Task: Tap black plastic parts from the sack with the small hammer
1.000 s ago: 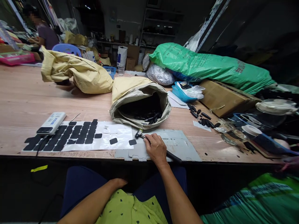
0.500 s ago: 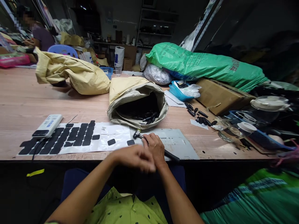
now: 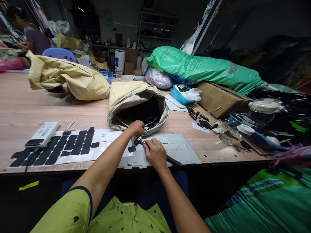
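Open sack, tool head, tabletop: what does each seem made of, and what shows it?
Open sack: matt, perhaps coated paper or woven plastic; stiff creases. Tool head: likely polished metal; bright glints. Tabletop: wood or laminate, satin-looking; fine pale grain.

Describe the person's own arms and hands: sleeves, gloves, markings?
Left hand and right hand are bare, no gloves. The left sleeve is short, lime green with a small dark motif and navy edging. No right sleeve in view. No watch or cable visible on either forearm.
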{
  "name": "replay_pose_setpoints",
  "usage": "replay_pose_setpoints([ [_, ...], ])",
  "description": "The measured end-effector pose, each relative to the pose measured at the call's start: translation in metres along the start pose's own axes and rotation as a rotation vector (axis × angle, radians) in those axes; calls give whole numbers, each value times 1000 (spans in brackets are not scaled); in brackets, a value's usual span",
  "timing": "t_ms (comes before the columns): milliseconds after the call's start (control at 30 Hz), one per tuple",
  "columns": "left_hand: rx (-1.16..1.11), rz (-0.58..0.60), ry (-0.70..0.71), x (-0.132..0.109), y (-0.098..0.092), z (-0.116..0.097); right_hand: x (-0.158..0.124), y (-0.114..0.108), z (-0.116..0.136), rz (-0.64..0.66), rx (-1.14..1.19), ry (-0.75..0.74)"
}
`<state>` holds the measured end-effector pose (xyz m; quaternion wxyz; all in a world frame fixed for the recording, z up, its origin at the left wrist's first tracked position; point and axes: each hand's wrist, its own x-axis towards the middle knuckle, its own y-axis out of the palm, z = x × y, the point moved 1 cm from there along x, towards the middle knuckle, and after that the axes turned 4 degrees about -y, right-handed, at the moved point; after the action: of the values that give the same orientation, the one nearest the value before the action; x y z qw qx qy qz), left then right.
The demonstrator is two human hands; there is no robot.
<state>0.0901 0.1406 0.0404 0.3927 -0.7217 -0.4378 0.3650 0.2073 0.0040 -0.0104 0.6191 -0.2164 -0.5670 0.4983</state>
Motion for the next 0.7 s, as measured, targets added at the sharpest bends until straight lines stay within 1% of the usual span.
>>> replay_pose_setpoints([
  [67,17,-33,-7,-5,-5,-1,0,0,0,2,0,2],
  [100,21,-72,-12,-9,-8,0,0,0,0,2,0,1],
  [200,-37,-285,6,-32,-21,9,1,-1,1,-5,-2,-1],
  [233,-94,-351,36,-43,-25,14,1,-1,1,-8,-3,1],
  [267,-170,-389,79,-55,-27,20,1,-1,1,-10,-4,2],
  [300,-255,-383,130,-68,-28,26,0,0,1,-11,-6,5],
  [333,-334,-332,180,-81,-27,32,0,0,1,-15,-8,10],
  [400,-444,-192,241,-104,-18,43,0,1,1,-26,-18,26],
  [433,-464,-138,246,-112,-12,47,0,1,1,-33,-25,35],
  [467,-464,-112,235,-119,-4,51,-1,1,1,-38,-33,45],
  [500,-448,-117,212,-122,4,54,-1,1,1,-40,-42,51],
  [600,-369,-226,143,-124,26,58,-1,1,1,-20,-73,51],
  [700,-311,-305,124,-120,37,57,0,2,0,-2,-107,44],
])
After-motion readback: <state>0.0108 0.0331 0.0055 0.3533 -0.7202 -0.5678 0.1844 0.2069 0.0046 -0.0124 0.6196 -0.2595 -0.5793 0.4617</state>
